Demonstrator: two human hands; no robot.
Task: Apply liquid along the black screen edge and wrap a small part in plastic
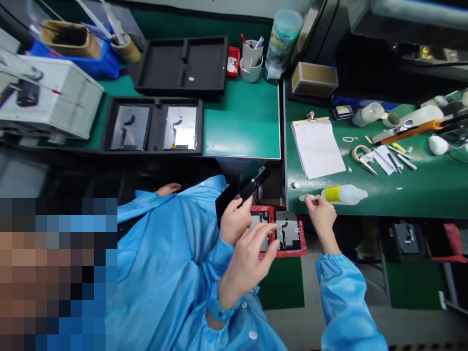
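One yellow-label bottle [345,194] by R hand [321,214]; txt illegible.

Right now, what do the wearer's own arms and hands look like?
The left hand and right hand are bare, with no gloves. The right arm wears a loose light-blue fabric smock sleeve, gathered at an elastic cuff. The left wrist carries a snug blue wrist band above similar light-blue fabric.

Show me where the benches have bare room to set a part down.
Bare: the light green mat right of the panel tray; the dark mat right of the bottle. Crowded: tools beside the clipboard, and the cups at the back.
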